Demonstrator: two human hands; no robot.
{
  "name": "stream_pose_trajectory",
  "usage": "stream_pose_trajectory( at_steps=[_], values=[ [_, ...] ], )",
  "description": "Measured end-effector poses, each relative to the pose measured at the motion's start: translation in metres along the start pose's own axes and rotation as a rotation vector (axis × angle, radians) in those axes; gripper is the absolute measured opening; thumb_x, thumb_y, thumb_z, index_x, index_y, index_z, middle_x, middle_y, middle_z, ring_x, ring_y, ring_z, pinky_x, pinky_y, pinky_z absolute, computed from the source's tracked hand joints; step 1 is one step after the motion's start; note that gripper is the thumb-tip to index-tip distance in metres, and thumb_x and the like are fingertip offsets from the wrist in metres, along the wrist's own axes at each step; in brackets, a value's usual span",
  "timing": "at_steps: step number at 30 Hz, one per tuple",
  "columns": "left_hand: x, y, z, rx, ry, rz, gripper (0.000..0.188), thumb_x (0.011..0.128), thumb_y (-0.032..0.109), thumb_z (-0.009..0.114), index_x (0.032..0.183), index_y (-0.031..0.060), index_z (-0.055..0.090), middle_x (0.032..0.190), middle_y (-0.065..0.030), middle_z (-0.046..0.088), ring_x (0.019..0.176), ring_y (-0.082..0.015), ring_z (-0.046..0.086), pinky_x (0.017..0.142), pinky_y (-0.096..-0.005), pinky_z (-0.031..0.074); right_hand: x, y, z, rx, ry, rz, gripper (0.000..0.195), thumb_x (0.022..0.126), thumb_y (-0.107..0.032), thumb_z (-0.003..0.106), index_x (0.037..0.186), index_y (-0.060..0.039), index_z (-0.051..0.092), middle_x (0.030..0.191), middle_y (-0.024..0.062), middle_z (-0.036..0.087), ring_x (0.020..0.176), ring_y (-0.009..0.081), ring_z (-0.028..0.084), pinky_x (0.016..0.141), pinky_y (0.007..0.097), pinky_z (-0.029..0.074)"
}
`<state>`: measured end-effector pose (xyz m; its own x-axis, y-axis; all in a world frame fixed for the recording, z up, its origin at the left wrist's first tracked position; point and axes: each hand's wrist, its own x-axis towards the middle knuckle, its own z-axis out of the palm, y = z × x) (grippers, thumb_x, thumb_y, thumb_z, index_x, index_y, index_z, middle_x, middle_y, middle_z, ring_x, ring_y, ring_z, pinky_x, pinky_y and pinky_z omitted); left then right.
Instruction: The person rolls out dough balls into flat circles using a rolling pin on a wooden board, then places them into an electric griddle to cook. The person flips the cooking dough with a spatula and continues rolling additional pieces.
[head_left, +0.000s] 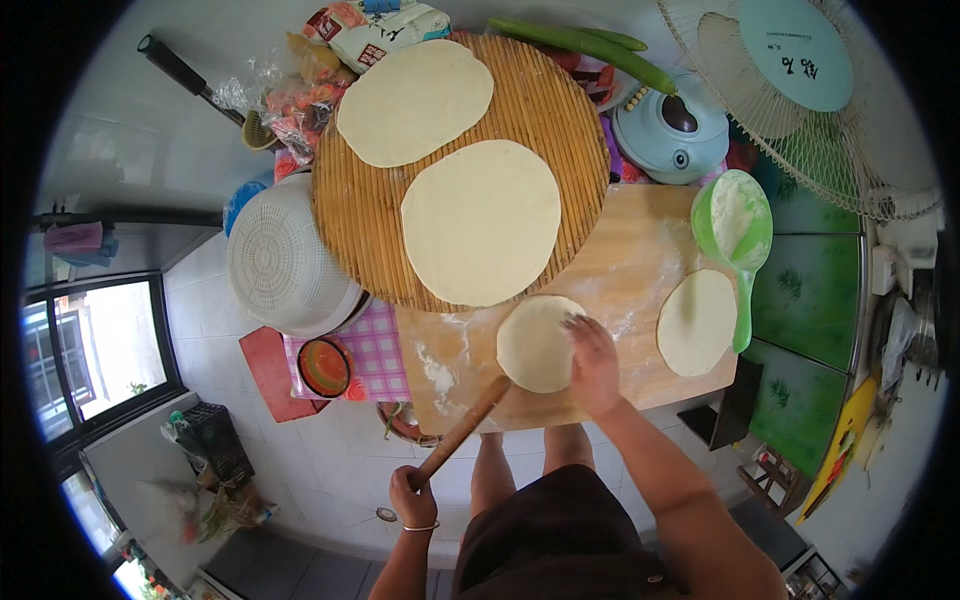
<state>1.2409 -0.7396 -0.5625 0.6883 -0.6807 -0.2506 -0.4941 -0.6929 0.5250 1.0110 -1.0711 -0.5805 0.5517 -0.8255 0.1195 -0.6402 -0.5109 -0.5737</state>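
Note:
My left hand (413, 496) grips the near end of a wooden rolling pin (462, 430), whose far tip reaches the near edge of a small round of dough (534, 343). My right hand (592, 360) lies over the right edge of that round, fingers apart; whether it presses or lifts the dough cannot be told. The round rests on a floured wooden board (622, 247). Another flat dough piece (697, 322) lies at the board's right end. Two larger sheets, one farther away (416, 103) and one nearer (481, 223), lie on a round slatted tray (577, 150).
A green scoop (761, 225) with flour rests at the board's right edge, beside the flat dough. White plastic baskets (281, 259) and a brown bowl (325, 367) stand left. A light blue appliance (667, 124), long green vegetables (592, 46) and a woven fan (874, 180) are at the back right.

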Motion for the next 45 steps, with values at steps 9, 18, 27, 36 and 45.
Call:
stream_pose_trajectory(
  at_steps=[9, 18, 27, 36, 45],
  values=[
    [-0.006, -0.017, 0.000, -0.113, 0.078, -0.213, 0.041, 0.065, -0.009, 0.072, 0.099, 0.0040, 0.054, 0.088, -0.0090, 0.058, 0.079, -0.0220, 0.058, 0.074, -0.0353, 0.049, 0.010, -0.035, 0.057, -0.150, -0.282, 0.094, 0.087, 0.082, -0.032, 0.068, 0.149, 0.0062, 0.027, 0.161, 0.0237, 0.013, 0.150, 0.0398, 0.012, 0.121, 0.0559, 0.008],
    [-0.014, -0.015, 0.004, -0.208, 0.069, -0.339, 0.039, 0.064, -0.006, 0.073, 0.098, 0.0024, 0.055, 0.087, -0.0118, 0.058, 0.077, -0.0263, 0.057, 0.073, -0.0383, 0.048, 0.012, -0.054, 0.087, -0.142, -0.533, -0.450, 0.077, 0.081, -0.044, 0.070, 0.145, -0.0098, 0.044, 0.158, 0.0108, 0.032, 0.150, 0.0307, 0.018, 0.122, 0.0535, 0.008],
    [-0.009, -0.009, 0.001, -0.138, 0.028, -0.230, 0.037, 0.066, -0.006, 0.072, 0.098, 0.0022, 0.056, 0.088, -0.0132, 0.059, 0.079, -0.0302, 0.059, 0.074, -0.0395, 0.048, 0.004, -0.001, 0.023, -0.093, -0.558, -0.334, 0.083, 0.078, -0.040, 0.074, 0.147, -0.0090, 0.041, 0.160, 0.0131, 0.027, 0.150, 0.0305, 0.019, 0.121, 0.0539, 0.010],
    [0.008, 0.018, 0.005, -0.098, 0.044, -0.066, 0.039, 0.066, -0.007, 0.073, 0.100, 0.0028, 0.055, 0.090, -0.0111, 0.058, 0.082, -0.0264, 0.058, 0.077, -0.0378, 0.049, -0.024, -0.026, 0.068, -0.186, -0.423, -0.243, 0.084, 0.084, -0.046, 0.064, 0.149, -0.0025, 0.035, 0.158, 0.0202, 0.028, 0.147, 0.0362, 0.024, 0.120, 0.0496, 0.017],
    [0.012, 0.013, 0.013, -0.089, -0.003, -0.111, 0.039, 0.066, -0.006, 0.072, 0.100, 0.0025, 0.056, 0.090, -0.0116, 0.058, 0.082, -0.0262, 0.058, 0.076, -0.0373, 0.049, -0.093, 0.018, 0.027, -0.272, -0.533, -0.183, 0.084, 0.083, -0.044, 0.065, 0.148, 0.0013, 0.035, 0.156, 0.0221, 0.030, 0.146, 0.0380, 0.026, 0.120, 0.0502, 0.019]
  ],
)
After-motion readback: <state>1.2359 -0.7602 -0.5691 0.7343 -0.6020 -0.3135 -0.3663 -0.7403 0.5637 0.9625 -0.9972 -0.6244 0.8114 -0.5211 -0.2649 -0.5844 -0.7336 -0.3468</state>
